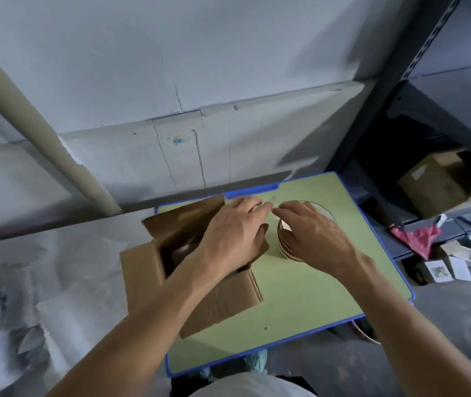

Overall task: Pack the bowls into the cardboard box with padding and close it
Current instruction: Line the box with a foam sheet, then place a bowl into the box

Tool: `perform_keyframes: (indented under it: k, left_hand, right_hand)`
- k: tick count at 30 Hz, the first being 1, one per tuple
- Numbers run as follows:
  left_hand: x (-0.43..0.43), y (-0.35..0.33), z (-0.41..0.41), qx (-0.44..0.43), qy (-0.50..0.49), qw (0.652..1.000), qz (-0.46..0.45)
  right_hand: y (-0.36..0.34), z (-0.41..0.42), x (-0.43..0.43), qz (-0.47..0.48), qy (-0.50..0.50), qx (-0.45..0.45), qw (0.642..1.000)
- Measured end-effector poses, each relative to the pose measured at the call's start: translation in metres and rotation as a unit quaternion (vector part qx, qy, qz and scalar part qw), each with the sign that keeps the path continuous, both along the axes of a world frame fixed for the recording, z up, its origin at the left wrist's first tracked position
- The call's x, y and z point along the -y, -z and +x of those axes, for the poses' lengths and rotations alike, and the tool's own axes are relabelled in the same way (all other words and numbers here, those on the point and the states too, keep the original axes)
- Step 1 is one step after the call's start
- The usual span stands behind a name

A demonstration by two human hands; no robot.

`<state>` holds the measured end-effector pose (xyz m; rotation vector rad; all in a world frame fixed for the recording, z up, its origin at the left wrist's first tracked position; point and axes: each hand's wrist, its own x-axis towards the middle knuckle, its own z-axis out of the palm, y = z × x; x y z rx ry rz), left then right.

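An open cardboard box [142,270] stands on the left part of a green table with a blue rim [300,296], its flaps spread outward. A stack of bowls [284,242] sits on the table just right of the box. My left hand [234,227] reaches across the box's right flap with fairly straight fingers, its thumb beside the stack. My right hand [311,233] lies over the bowls, its fingers bent over their far rim. Its thumb and grip are hidden. The fingertips of both hands nearly meet behind the stack. Something brownish lies blurred inside the box.
White padding sheets [13,296] lie crumpled on the floor to the left. A dark metal rack [400,81] at the right holds a cardboard carton [440,181]. A pink bag [417,239] and small boxes [451,265] lie below it. A wall and a slanted pipe [42,138] stand behind the table.
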<state>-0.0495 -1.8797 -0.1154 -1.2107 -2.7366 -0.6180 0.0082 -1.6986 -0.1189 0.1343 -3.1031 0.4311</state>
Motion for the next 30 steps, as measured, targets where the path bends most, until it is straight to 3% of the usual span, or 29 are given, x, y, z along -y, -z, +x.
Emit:
perform_keyframes:
  k: [8, 17, 25, 30]
  left_hand:
    - [-0.078, 0.022, -0.003, 0.028, 0.005, 0.994, -0.102]
    - [-0.108, 0.047, -0.007, 0.104, -0.074, 0.971, -0.201]
    - [-0.122, 0.048, -0.012, 0.188, -0.141, 0.958, -0.162]
    - [-0.116, 0.030, -0.010, 0.162, -0.148, 0.970, -0.100]
  right_hand:
    - [0.013, 0.014, -0.064, 0.031, 0.108, 0.083, 0.990]
    - [0.045, 0.009, -0.088, 0.010, 0.172, 0.140, 0.975]
    - [0.047, -0.004, -0.076, -0.005, 0.214, 0.142, 0.966]
    - [0.024, -0.003, -0.073, 0.005, 0.243, 0.077, 0.967]
